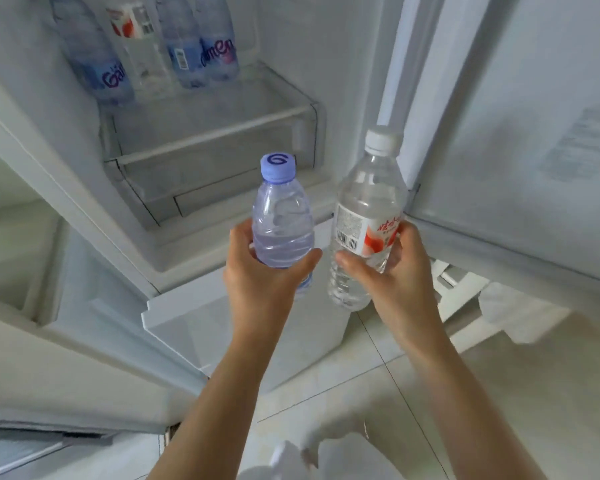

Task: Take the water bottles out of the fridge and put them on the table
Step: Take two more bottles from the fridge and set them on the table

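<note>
My left hand [262,268] grips a small water bottle with a blue cap [282,209], upright, in front of the open fridge. My right hand [388,268] grips a taller clear bottle with a white cap and a red-and-white label [368,206], also upright and close beside the first. Both bottles are clear of the shelves. On the upper door shelf [222,129] at the top left stand several more bottles: blue-labelled ones [94,64] and a clear one with a red-and-white label [136,39]. No table is in view.
The lower door shelf [160,188] below them holds nothing visible. A white fridge door [534,133] stands at the right. A pale tiled floor [499,393] lies below my arms, with a white drawer front [187,327] jutting out near my left forearm.
</note>
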